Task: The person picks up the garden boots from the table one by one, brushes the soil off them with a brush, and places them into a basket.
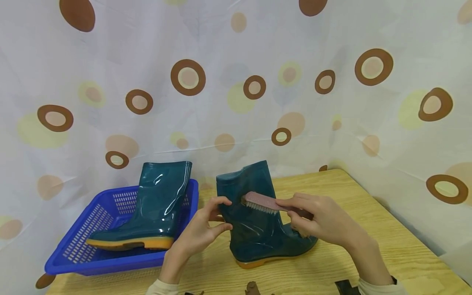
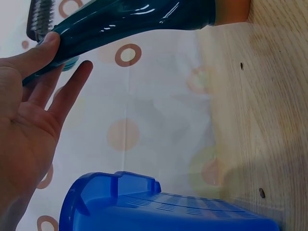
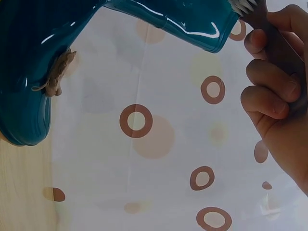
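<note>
A dark green rubber boot [image 1: 254, 235] with a yellow sole stands on the table, toe to the right. My left hand [image 1: 197, 231] holds the back edge of its shaft between thumb and fingers; the left wrist view shows the thumb on one side of the shaft [image 2: 110, 24]. With my right hand [image 1: 326, 217] I grip the handle of a pink scrub brush [image 1: 262, 200], its pale bristles against the shaft near a brown smear. A brown muddy lump [image 3: 60, 74] clings to the top of the boot's foot in the right wrist view.
On the left, a blue plastic basket [image 1: 77, 246] holds a second green boot [image 1: 158, 200]. A brown lump [image 1: 252, 288] lies at the table's near edge, beside a dark object [image 1: 346, 287]. A patterned curtain [image 1: 206, 119] hangs behind the wooden table [image 1: 368, 246].
</note>
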A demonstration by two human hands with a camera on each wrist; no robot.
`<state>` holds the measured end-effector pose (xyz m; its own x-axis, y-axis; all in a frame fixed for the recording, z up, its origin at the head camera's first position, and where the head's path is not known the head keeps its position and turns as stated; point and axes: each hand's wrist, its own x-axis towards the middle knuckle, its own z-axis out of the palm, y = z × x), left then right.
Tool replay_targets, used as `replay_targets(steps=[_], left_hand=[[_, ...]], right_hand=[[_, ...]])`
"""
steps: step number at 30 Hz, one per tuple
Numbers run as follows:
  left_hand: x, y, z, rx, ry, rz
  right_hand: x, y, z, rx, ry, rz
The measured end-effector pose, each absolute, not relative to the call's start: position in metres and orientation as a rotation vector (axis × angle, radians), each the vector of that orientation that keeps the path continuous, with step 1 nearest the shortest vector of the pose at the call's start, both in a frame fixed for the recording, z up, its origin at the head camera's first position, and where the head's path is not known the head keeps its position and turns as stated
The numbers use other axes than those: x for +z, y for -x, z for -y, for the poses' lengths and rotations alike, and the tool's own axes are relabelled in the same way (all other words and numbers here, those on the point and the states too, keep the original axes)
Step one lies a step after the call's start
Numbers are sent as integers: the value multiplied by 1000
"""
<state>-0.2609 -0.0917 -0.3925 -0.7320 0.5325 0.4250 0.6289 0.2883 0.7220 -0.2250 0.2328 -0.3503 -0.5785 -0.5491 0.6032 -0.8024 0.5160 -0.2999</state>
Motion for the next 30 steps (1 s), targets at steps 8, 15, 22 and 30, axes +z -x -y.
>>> replay_targets(steps=[8,15,22,30], left_hand=[[-391,260,92,-1471,1101,2467],[-390,260,94,-1484,1111,2475],[-389,260,94,-1474,1121,2474],[-389,260,94,-1476,1130,2464]], right_hand=[[-348,227,-237,641,-1069,2142],[-352,229,-227,585,-1022,2179],[-355,229,-224,661,-1084,2228],[-352,227,-229,826,-1146,2293]])
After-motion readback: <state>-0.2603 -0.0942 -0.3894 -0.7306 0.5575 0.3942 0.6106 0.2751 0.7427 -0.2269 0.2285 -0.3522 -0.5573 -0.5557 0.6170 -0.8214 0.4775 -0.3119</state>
